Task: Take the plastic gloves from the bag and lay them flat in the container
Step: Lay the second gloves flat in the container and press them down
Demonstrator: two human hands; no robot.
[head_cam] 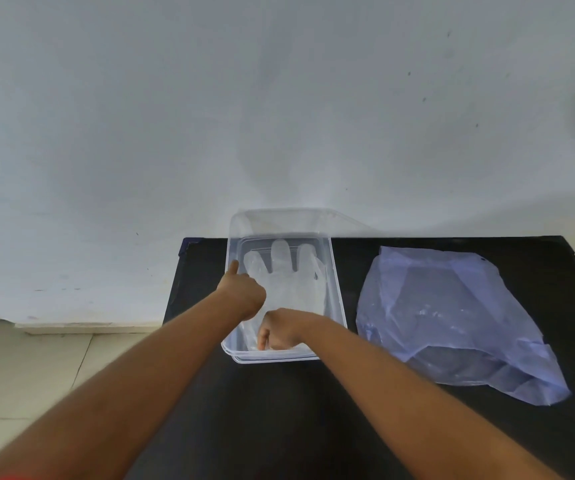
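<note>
A clear rectangular plastic container (pixel 335 278) stands on the black table. Inside it a translucent plastic glove (pixel 289 271) lies flat, fingers pointing to the far end. My left hand (pixel 242 292) rests over the glove's left side with its fingers curled under and the thumb raised near the container's left wall. My right hand (pixel 281 330) is at the near end of the container, fingers curled down onto the glove's cuff; whether it pinches the cuff is hidden. To the right lies a crumpled bluish plastic bag (pixel 452 317).
The black table (pixel 314 410) stands against a white wall (pixel 279 98). Its left edge is just left of the container, and a tiled floor (pixel 36 368) lies beyond it. The bag covers most of the table's right half.
</note>
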